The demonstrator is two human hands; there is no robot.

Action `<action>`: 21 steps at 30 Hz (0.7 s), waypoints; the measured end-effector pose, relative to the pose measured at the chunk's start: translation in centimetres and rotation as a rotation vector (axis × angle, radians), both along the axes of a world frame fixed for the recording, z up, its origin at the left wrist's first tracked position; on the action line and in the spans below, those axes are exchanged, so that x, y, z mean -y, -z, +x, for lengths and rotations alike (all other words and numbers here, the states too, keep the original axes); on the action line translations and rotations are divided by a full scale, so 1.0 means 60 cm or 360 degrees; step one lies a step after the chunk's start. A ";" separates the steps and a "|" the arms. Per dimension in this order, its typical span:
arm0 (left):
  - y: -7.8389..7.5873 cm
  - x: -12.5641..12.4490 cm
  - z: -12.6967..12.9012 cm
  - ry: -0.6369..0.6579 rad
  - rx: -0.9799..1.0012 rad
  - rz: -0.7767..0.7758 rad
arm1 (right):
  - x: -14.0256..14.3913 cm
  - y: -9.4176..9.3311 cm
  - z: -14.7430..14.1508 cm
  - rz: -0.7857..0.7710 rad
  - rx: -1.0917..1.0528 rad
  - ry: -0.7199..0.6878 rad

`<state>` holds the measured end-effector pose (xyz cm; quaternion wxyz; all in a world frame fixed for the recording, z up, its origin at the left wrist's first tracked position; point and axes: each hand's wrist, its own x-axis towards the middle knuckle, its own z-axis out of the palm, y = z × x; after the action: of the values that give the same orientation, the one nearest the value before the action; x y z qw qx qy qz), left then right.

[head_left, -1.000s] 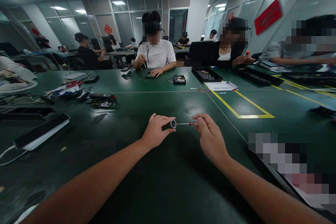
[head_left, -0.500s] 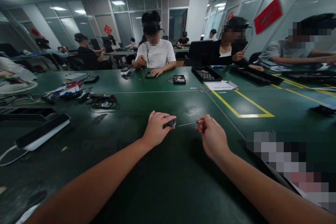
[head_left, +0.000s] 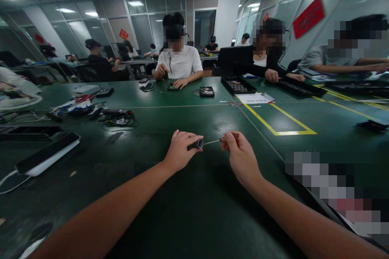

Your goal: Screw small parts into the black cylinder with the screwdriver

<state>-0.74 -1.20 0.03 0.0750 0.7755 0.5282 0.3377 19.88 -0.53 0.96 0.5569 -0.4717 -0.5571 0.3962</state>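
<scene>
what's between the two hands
In the head view, a thin metal shaft spans the gap, running from the small cylinder in the left hand to the handle pinched in the right hand.

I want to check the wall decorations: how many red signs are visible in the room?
3. A large red sign on the right glass wall, a small one farther along that wall, and another on the back-left glass. More may be hidden behind people.
</scene>
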 end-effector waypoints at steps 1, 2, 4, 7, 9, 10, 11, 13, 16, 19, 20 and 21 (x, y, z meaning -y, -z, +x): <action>0.000 0.000 0.000 0.0001 0.0001 0.0007 | 0.000 0.000 0.000 0.0010 -0.0009 -0.0020; 0.000 -0.001 -0.001 0.0001 0.0006 0.0014 | 0.000 0.000 0.000 0.0011 -0.0020 -0.0027; 0.000 -0.001 -0.001 0.0003 0.0024 0.0014 | 0.001 -0.001 0.001 0.0010 -0.0037 -0.0005; 0.002 -0.001 -0.001 0.0014 0.0062 -0.0001 | 0.002 -0.001 0.002 0.0035 -0.0024 0.0037; 0.003 -0.001 -0.001 0.0013 0.0074 -0.0011 | 0.003 -0.002 0.003 0.0059 -0.0008 0.0021; 0.004 -0.001 -0.001 0.0007 0.0077 -0.0013 | 0.004 -0.002 0.004 0.0067 -0.0007 0.0004; 0.004 -0.001 -0.002 -0.0002 0.0076 -0.0017 | 0.004 -0.002 0.004 0.0075 -0.0009 -0.0018; 0.004 -0.002 -0.002 -0.0017 0.0066 -0.0026 | 0.006 -0.003 0.004 0.0088 -0.0015 -0.0048; 0.003 -0.002 -0.002 -0.0022 0.0053 -0.0033 | 0.010 -0.007 0.003 0.0106 -0.0014 -0.0071; 0.002 0.000 -0.002 -0.0004 0.0048 -0.0032 | 0.016 -0.016 0.002 0.0113 0.0004 -0.0078; 0.001 0.001 -0.002 0.0005 0.0045 -0.0033 | 0.018 -0.018 0.002 0.0101 0.0017 -0.0065; 0.001 0.002 -0.001 0.0016 0.0040 -0.0035 | 0.020 -0.021 0.002 0.0087 0.0038 -0.0042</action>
<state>-0.82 -1.30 -0.02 0.0918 0.7730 0.5269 0.3411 20.01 -1.72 2.20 0.5575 -0.4536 -0.5807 0.3825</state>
